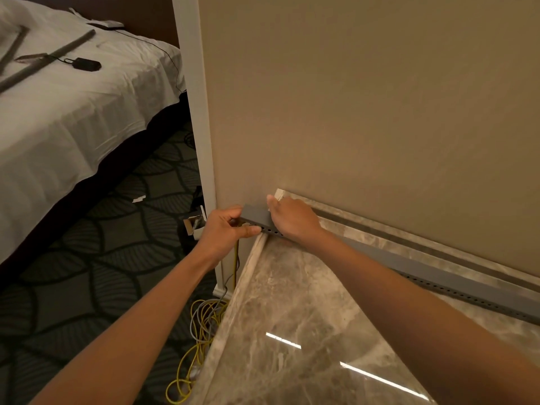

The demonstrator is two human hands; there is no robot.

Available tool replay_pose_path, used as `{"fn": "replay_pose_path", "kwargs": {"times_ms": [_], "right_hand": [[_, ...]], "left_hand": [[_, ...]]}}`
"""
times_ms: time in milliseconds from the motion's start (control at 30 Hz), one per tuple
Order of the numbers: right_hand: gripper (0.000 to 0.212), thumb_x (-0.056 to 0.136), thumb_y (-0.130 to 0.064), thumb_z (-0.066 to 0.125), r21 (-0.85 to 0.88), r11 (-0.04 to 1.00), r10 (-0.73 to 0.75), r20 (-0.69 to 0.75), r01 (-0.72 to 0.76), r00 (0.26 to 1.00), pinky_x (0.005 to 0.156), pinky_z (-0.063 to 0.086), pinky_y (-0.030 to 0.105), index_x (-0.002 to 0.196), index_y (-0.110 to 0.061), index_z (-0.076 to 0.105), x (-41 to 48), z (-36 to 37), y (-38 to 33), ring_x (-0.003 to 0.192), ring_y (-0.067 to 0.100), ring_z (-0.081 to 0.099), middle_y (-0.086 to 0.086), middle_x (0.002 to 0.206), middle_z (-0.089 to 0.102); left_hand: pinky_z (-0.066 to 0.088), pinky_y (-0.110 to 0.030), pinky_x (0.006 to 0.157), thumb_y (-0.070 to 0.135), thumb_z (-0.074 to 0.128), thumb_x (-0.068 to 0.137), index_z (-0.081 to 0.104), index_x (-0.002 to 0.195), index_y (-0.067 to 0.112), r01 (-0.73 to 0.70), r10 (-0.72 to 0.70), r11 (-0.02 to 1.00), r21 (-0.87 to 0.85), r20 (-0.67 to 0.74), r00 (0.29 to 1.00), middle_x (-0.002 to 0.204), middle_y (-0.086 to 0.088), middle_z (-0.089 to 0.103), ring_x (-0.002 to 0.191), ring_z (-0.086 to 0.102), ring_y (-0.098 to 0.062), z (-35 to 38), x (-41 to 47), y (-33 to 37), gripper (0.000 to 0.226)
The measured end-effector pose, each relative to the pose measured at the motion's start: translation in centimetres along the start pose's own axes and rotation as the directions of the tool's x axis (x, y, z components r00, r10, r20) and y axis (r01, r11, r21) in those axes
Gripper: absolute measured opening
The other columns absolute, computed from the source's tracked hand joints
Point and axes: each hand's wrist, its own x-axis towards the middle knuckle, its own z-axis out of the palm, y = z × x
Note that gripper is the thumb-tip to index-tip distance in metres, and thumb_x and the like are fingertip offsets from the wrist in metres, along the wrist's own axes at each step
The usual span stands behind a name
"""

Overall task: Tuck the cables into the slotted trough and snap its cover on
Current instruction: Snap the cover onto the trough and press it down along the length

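Observation:
A long grey slotted trough (432, 271) with its grey cover on top lies along the back of the marble counter (306, 323), against the beige wall. My left hand (225, 229) grips the trough's left end, thumb below and fingers curled over it. My right hand (292, 217) lies on top of the cover just right of that end, fingers straight and pressing down. Yellow and grey cables (204, 325) hang from the trough's left end and coil on the carpet below the counter edge.
A bed with white sheets (73, 112) stands at left, carrying grey trough pieces (49, 58) and a black device (86, 64). Patterned dark carpet (102, 258) fills the floor between. A white wall trim (201, 141) runs down beside the counter's left end.

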Motion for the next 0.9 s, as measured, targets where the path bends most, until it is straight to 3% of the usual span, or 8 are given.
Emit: {"fn": "replay_pose_path", "kwargs": {"times_ms": [167, 267, 333, 400, 467, 600, 800, 900], "right_hand": [[0.035, 0.095, -0.013, 0.031, 0.034, 0.987, 0.16, -0.071, -0.158, 0.985, 0.071, 0.032, 0.031, 0.11, -0.001, 0.06, 0.1, 0.8, -0.4, 0.109, 0.033, 0.056, 0.017, 0.12, 0.061], [0.034, 0.094, -0.014, 0.033, 0.121, 0.966, 0.243, -0.114, -0.229, 0.963, 0.08, 0.042, 0.033, 0.109, -0.001, 0.06, -0.6, 0.5, -0.8, 0.111, 0.033, 0.057, 0.017, 0.12, 0.062], [0.035, 0.095, -0.014, 0.032, 0.116, 0.969, 0.233, -0.133, -0.219, 0.963, 0.085, 0.044, 0.034, 0.11, 0.0, 0.06, -1.0, 0.5, -1.1, 0.11, 0.033, 0.057, 0.017, 0.12, 0.063], [0.035, 0.095, -0.015, 0.032, 0.12, 0.971, 0.224, -0.126, -0.209, 0.966, 0.084, 0.044, 0.034, 0.109, 0.0, 0.06, -1.1, 0.5, -1.1, 0.11, 0.034, 0.057, 0.018, 0.12, 0.062], [0.035, 0.094, -0.015, 0.033, 0.151, 0.966, 0.223, -0.08, -0.21, 0.972, 0.086, 0.043, 0.035, 0.109, 0.002, 0.06, -1.2, 0.0, -0.8, 0.111, 0.035, 0.056, 0.021, 0.122, 0.061], [0.034, 0.094, -0.015, 0.033, 0.115, 0.972, 0.204, 0.014, -0.204, 0.979, 0.077, 0.038, 0.033, 0.103, 0.004, 0.06, -1.6, -0.8, 1.3, 0.11, 0.035, 0.055, 0.022, 0.121, 0.059], [0.032, 0.093, -0.014, 0.032, 0.063, 0.981, 0.191, -0.094, -0.185, 0.977, 0.072, 0.035, 0.033, 0.1, 0.0, 0.06, -2.4, 0.0, 1.7, 0.102, 0.035, 0.057, 0.02, 0.113, 0.062], [0.032, 0.093, -0.015, 0.033, 0.074, 0.978, 0.2, -0.109, -0.193, 0.974, 0.071, 0.034, 0.032, 0.099, -0.001, 0.061, -2.4, 0.1, 1.8, 0.1, 0.034, 0.057, 0.019, 0.112, 0.063]], "left_hand": [[0.05, -0.01, 0.078, 0.0, 0.072, 0.071, 0.065, 0.107, 0.001, 0.122, -0.129, 0.991, 0.06, 0.125, 0.984, 0.098, -0.009, 0.068, 0.084, 0.065, 0.006, -1.2, 0.2, 0.6, 0.036], [0.035, -0.032, 0.108, 0.056, 0.078, 0.047, 0.058, 0.12, 0.003, 0.253, -0.298, 0.951, 0.178, 0.307, 0.904, 0.128, -0.01, 0.057, 0.119, 0.051, -0.018, -3.4, 1.0, 1.8, 0.092], [0.031, -0.022, 0.101, 0.075, 0.067, 0.042, 0.063, 0.107, 0.014, 0.299, -0.376, 0.923, 0.242, 0.405, 0.833, 0.117, 0.002, 0.06, 0.11, 0.051, -0.011, -3.7, 1.6, 3.4, 0.09], [0.03, -0.023, 0.097, 0.062, 0.058, 0.069, 0.066, 0.087, 0.018, 0.311, -0.475, 0.867, 0.391, 0.454, 0.754, 0.1, 0.005, 0.062, 0.097, 0.051, -0.006, -3.2, 2.3, 4.8, 0.048], [0.03, -0.025, 0.09, 0.038, 0.053, 0.087, 0.067, 0.077, 0.013, 0.279, -0.522, 0.818, 0.503, 0.445, 0.728, 0.089, 0.002, 0.062, 0.091, 0.05, -0.01, -2.6, 3.0, 5.5, 0.031], [0.031, -0.027, 0.089, 0.026, 0.055, 0.088, 0.071, 0.079, 0.008, 0.332, -0.568, 0.785, 0.523, 0.395, 0.722, 0.083, -0.001, 0.064, 0.095, 0.049, -0.018, -2.1, 3.4, 5.3, 0.026], [0.024, -0.03, 0.089, 0.023, 0.058, 0.087, 0.067, 0.069, 0.011, 0.459, -0.578, 0.784, 0.418, 0.22, 0.786, 0.076, -0.001, 0.06, 0.082, 0.043, -0.014, -0.9, 2.6, 4.3, 0.024], [0.03, -0.037, 0.1, 0.021, 0.061, 0.084, 0.068, 0.091, 0.0, 0.504, -0.569, 0.793, 0.343, 0.118, 0.814, 0.09, -0.009, 0.057, 0.086, 0.04, -0.017, -0.5, 2.6, 3.8, 0.024]]}}
